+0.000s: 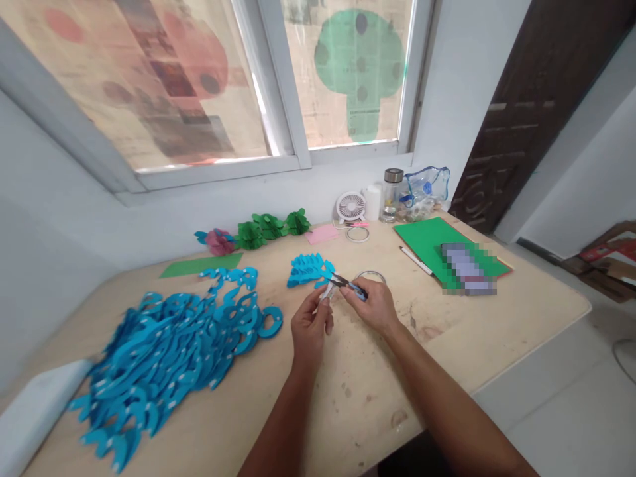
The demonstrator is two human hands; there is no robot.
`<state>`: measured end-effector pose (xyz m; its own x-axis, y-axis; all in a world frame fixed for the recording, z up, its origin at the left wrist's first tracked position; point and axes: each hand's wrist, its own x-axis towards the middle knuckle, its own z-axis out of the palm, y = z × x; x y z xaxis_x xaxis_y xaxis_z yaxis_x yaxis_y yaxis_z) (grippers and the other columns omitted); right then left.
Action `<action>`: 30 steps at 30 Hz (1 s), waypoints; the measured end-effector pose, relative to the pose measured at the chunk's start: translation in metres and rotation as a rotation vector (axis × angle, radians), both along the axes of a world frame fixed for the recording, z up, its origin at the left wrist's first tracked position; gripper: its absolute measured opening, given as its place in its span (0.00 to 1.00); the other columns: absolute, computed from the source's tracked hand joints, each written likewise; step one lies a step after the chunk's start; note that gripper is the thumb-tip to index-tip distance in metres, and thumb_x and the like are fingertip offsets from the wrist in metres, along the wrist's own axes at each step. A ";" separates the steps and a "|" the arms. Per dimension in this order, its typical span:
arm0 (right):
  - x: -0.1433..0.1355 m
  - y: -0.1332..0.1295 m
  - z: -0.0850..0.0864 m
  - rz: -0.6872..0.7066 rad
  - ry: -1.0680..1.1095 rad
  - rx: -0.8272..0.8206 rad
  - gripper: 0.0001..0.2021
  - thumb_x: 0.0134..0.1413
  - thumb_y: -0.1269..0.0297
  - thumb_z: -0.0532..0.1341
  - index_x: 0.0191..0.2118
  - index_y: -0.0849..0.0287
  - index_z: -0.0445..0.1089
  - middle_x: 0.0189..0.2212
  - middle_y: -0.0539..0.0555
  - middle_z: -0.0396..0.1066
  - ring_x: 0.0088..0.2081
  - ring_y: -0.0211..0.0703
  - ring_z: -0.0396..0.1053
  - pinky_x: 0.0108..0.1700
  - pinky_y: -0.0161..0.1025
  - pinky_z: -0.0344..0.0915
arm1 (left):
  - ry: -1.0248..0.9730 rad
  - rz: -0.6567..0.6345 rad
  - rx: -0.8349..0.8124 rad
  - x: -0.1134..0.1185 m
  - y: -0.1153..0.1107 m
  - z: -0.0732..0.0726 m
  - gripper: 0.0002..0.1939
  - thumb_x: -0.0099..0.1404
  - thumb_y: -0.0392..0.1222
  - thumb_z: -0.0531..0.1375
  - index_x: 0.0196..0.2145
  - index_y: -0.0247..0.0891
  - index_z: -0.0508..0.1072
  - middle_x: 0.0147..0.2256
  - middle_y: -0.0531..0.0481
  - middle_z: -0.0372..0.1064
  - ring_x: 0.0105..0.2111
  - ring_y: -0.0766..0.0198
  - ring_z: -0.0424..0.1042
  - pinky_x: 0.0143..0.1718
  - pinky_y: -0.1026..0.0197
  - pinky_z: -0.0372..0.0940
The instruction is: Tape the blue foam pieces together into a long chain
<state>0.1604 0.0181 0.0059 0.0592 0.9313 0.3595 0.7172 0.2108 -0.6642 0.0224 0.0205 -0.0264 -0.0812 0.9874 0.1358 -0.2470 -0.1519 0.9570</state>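
Near the middle of the table, my left hand [312,322] pinches a small whitish strip [328,292] between thumb and fingers. My right hand [372,303] is wrapped round the handles of dark-bladed scissors [344,282]. The blades point left and lie at the strip's upper end. Just beyond them is a small pile of cut blue pieces [305,269]. A large heap of curved blue pieces with white spots [183,351] lies to the left of my left hand.
Along the wall stand green paper flowers [271,226], a pink flower [220,242], a white fan [350,207] and a glass bottle [390,199]. A green sheet [422,240] with a blurred object lies right, beside a white pen [416,260]. A roll of wire [371,274] is behind my right hand.
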 end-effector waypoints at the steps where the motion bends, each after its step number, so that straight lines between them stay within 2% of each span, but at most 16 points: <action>1: 0.000 0.000 0.000 0.000 -0.001 0.000 0.18 0.54 0.50 0.53 0.27 0.58 0.70 0.18 0.49 0.65 0.22 0.35 0.59 0.26 0.31 0.49 | -0.002 -0.007 0.007 0.000 0.000 0.000 0.20 0.55 0.45 0.62 0.44 0.36 0.71 0.17 0.60 0.57 0.13 0.76 0.53 0.14 0.70 0.49; 7: 0.000 0.000 -0.001 -0.002 0.040 -0.008 0.19 0.54 0.49 0.52 0.25 0.58 0.69 0.18 0.49 0.63 0.22 0.35 0.58 0.26 0.31 0.49 | -0.054 -0.020 0.021 0.000 -0.001 0.002 0.18 0.55 0.44 0.62 0.44 0.37 0.71 0.18 0.61 0.55 0.13 0.76 0.53 0.15 0.69 0.49; 12: 0.000 0.002 -0.002 0.027 0.185 -0.030 0.18 0.53 0.50 0.54 0.24 0.59 0.68 0.17 0.47 0.60 0.22 0.34 0.58 0.26 0.31 0.49 | -0.076 -0.027 0.018 0.001 0.000 0.003 0.19 0.55 0.46 0.62 0.44 0.37 0.71 0.18 0.60 0.56 0.13 0.77 0.53 0.15 0.69 0.48; 18: 0.000 0.008 -0.007 0.129 0.505 -0.101 0.21 0.50 0.47 0.55 0.22 0.61 0.67 0.16 0.46 0.55 0.21 0.32 0.53 0.24 0.31 0.48 | -0.103 -0.049 0.033 0.001 -0.001 0.003 0.19 0.55 0.45 0.62 0.44 0.36 0.70 0.17 0.60 0.56 0.13 0.77 0.53 0.15 0.69 0.49; 24: -0.002 0.009 -0.006 0.205 0.919 -0.331 0.24 0.46 0.42 0.56 0.21 0.62 0.67 0.11 0.42 0.46 0.14 0.28 0.39 0.19 0.32 0.36 | -0.098 -0.036 0.032 0.001 -0.002 0.004 0.17 0.55 0.44 0.62 0.43 0.36 0.71 0.18 0.60 0.56 0.13 0.77 0.54 0.15 0.70 0.49; 30: -0.002 0.006 -0.001 0.228 1.121 -0.419 0.23 0.45 0.43 0.58 0.21 0.62 0.64 0.10 0.41 0.48 0.13 0.27 0.38 0.18 0.33 0.32 | -0.078 -0.047 0.041 0.001 -0.002 0.004 0.18 0.55 0.44 0.62 0.44 0.37 0.71 0.17 0.60 0.56 0.13 0.77 0.53 0.15 0.70 0.49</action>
